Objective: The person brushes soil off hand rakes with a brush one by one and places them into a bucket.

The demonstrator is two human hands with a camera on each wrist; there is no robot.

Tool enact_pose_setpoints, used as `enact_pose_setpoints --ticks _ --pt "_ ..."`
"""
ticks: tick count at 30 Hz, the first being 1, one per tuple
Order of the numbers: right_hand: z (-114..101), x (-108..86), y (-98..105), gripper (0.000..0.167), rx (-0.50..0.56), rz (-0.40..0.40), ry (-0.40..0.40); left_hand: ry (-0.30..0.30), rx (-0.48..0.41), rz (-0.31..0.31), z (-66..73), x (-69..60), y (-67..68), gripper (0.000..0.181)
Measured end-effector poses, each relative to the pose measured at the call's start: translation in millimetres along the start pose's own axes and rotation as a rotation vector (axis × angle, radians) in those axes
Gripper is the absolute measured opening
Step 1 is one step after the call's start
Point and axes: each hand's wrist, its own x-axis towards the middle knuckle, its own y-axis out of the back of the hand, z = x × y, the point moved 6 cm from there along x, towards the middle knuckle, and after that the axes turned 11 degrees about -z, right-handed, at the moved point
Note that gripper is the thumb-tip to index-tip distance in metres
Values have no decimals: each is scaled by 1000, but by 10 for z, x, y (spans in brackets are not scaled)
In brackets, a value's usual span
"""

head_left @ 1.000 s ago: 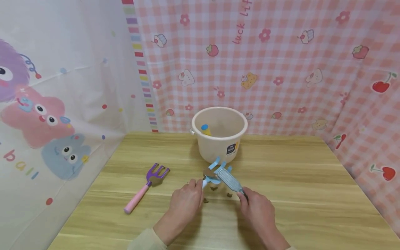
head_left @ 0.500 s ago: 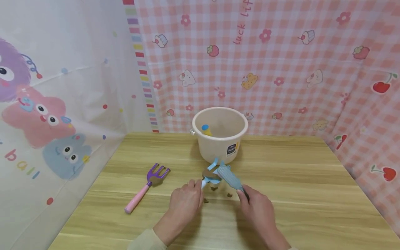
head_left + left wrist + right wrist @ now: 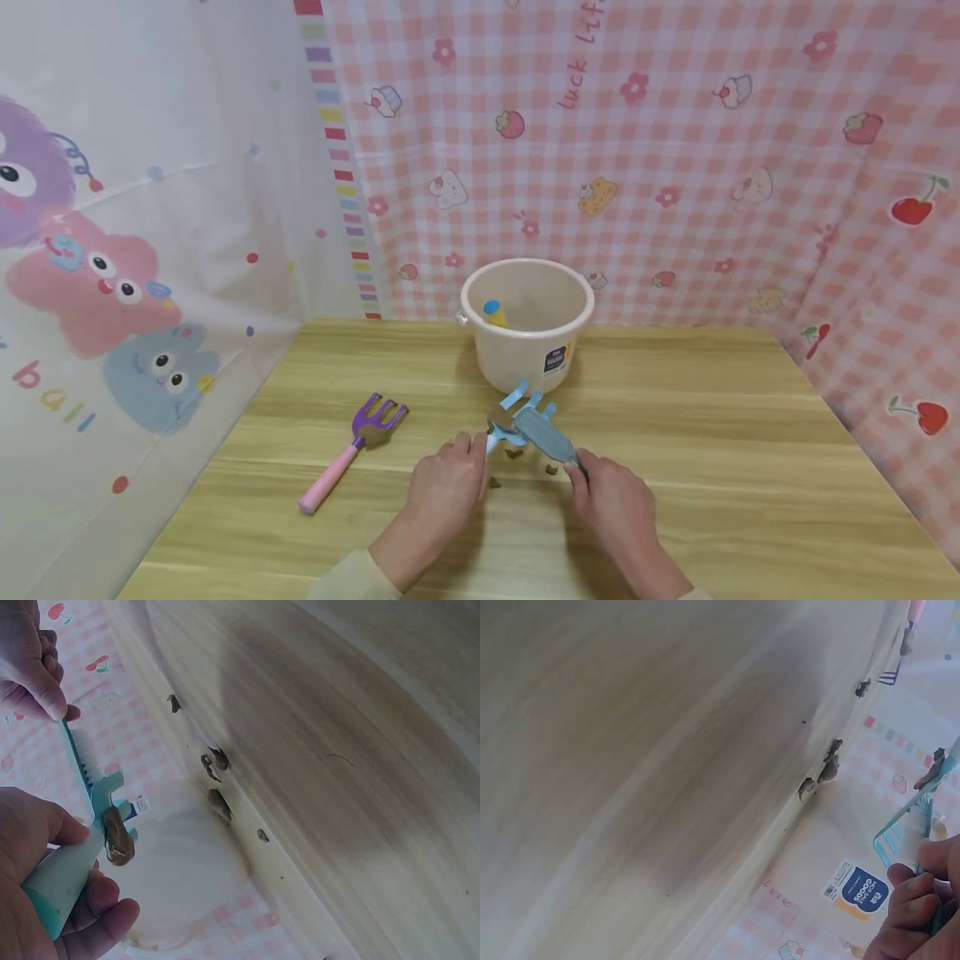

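My left hand (image 3: 444,487) grips the handle of a light blue toy garden fork (image 3: 66,879), held above the table with its tines toward the bucket. A brown clump of mud (image 3: 118,836) clings to the fork's head. In my right hand (image 3: 617,498) is a blue-grey brush (image 3: 546,435), its handle pinched between thumb and fingers. White bristles (image 3: 84,748) show in the left wrist view, and the brush end lies against the fork's head. Several brown crumbs of dirt (image 3: 513,453) are scattered on the table under the tools.
A cream bucket (image 3: 510,354) stands at the back middle, with a yellow, blue-ended thing (image 3: 492,310) inside. Left of my hands lies a purple fork with a pink handle (image 3: 330,477), mud on its head. Patterned cloth hangs behind the wooden table (image 3: 712,400) and at its sides.
The brush in my right hand goes slightly up and then back down and left over the fork's head, turning a little. My left hand and the fork stay nearly still.
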Motion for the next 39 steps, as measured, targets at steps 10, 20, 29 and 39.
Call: enact_pose_setpoints --ticks 10,20,29,39 --pt "34 -3 -33 10 -36 25 -22 -12 27 29 29 -16 -2 24" --pt "55 8 -39 12 -49 35 -24 -2 25 15 41 -24 -15 25" --pt "137 17 -21 10 16 59 -41 5 19 1 40 -31 -28 27" --pt "-16 -8 -33 6 55 115 115 14 -8 34 19 -4 18 24"
